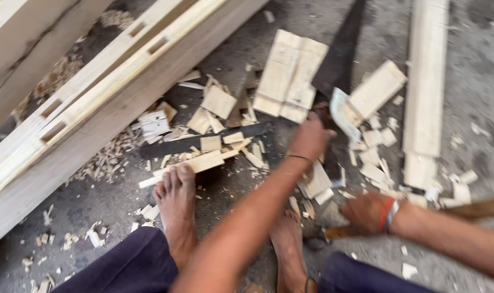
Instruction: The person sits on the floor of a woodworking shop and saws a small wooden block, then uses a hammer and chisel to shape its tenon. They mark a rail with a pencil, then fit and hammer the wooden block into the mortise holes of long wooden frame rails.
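Left hand (311, 137) is closed around the handle of a handsaw (339, 54), whose dark blade runs to the far side across the floor. Right hand (366, 213), near right, grips a wooden-handled tool (483, 208); its head is blurred. Wood offcuts (290, 73) lie just left of the saw.

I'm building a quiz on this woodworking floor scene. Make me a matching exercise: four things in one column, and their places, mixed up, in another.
Things:
1. left hand
2. right hand
3. saw blade
4. mortised beam

Places:
A. leaning across the upper left
B. low on the right, around a wooden handle
C. dark, running up toward the top edge
D. reaching forward at the saw's handle end

Pairs: 1-D, 2-B, 3-C, 4-A
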